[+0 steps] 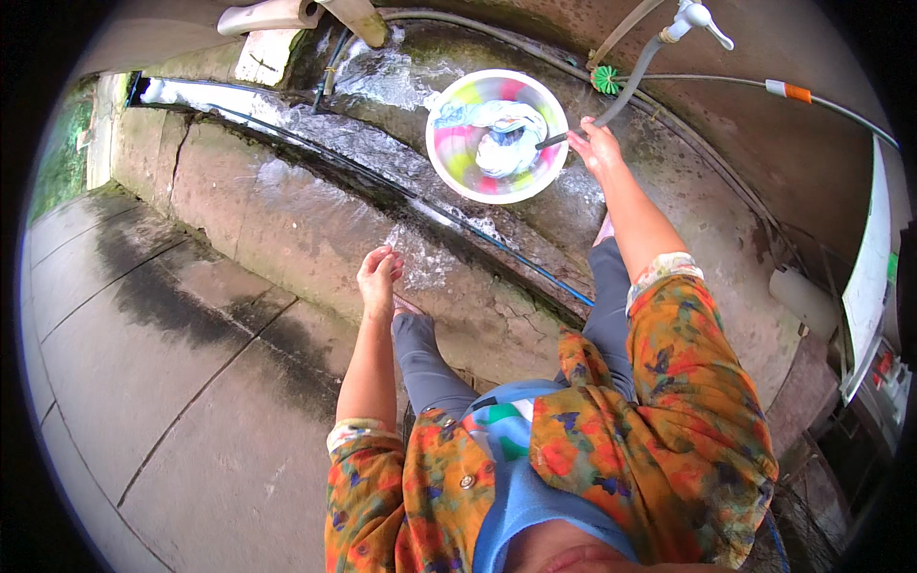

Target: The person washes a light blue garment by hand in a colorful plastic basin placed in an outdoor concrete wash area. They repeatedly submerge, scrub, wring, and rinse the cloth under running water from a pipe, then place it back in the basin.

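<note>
My right hand (pixel 597 148) is at the right rim of a multicoloured plastic basin (pixel 450 166), with its fingers at the dark end of a grey hose (pixel 633 80). The hose runs down from a white tap (pixel 692 20), and its end points into the basin. Inside the basin lies a twisted, wet, white and light blue cloth (pixel 510 136). Well to the left and nearer my body, my left hand (pixel 380 271) hangs over the wet concrete with its fingers loosely curled and nothing visible in them.
A drainage channel (pixel 344 157) with foamy water and a thin blue pipe (pixel 530 262) crosses between my feet. A green scrubber-like thing (pixel 605 79) sits by the wall beyond the basin. Paved slabs (pixel 179 372) lie at the left, and a white panel (pixel 868 272) stands at the right.
</note>
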Demonstrator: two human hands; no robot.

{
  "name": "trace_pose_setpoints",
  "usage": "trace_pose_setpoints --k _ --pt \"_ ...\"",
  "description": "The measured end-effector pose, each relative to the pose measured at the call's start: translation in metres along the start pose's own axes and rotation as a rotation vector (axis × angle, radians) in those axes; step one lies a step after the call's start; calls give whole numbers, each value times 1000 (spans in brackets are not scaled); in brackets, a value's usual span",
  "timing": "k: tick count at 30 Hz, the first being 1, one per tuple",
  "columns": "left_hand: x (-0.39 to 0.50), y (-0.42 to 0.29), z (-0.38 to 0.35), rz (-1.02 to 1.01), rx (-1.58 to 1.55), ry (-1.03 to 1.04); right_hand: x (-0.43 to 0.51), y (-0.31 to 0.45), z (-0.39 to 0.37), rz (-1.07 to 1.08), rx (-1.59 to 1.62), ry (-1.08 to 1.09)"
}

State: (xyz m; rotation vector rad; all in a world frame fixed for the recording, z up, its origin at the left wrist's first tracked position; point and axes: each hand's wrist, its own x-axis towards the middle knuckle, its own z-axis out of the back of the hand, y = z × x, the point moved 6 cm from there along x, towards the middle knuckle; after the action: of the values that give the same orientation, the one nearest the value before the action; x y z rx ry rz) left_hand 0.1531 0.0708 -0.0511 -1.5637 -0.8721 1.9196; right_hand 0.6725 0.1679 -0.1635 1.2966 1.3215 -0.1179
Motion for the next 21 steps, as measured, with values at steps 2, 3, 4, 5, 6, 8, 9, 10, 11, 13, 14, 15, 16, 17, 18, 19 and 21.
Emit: trace_pose_setpoints --k 2,3,4,5,6,8,9,10,11,13,14,15,16,17,18,19,21 --pt "-11 -8 14 -1 16 -8 13 3 -6 12 25 -2" --pt "-16 -9 22 -3 19 -13 19 2 -7 3 38 -40" --pt "-19 -9 28 1 18 -22 26 3 -9 10 49 -39" --pt "-22 -7 35 5 18 -36 31 4 -11 24 51 -16" --pt "-24 -4 40 8 31 -44 35 4 -12 24 52 -15" --pt "-23 9 45 63 27 -58 35 2 -8 29 11 -52" --pt "-21 15 45 92 27 -72 31 0 -7 15 -28 -31" --pt "-18 22 40 117 8 -65 24 -1 -6 16 -68 -43" --pt "-13 25 34 121 20 -63 14 -3 -4 3 -109 -79" --pt "1 26 10 107 39 -8 -15 -2 -15 -6 -200 122" --pt "6 23 -7 105 -15 26 -34 -3 -22 -21 -192 204" --pt "9 16 -26 48 -23 78 -55 -2 -30 -39 -182 286" --pt "12 8 -44 38 20 114 -76 -1 -38 -54 -202 330" --pt "11 -3 -64 8 58 163 -98 1 -46 -71 -222 376" --pt "10 -16 -84 -20 56 215 -121 4 -57 -85 -237 440" --pt "6 -31 -103 -32 87 251 -141 9 -64 -82 -266 435" --pt "-6 -67 -134 -146 107 345 -182 21 -81 -70 -317 464"
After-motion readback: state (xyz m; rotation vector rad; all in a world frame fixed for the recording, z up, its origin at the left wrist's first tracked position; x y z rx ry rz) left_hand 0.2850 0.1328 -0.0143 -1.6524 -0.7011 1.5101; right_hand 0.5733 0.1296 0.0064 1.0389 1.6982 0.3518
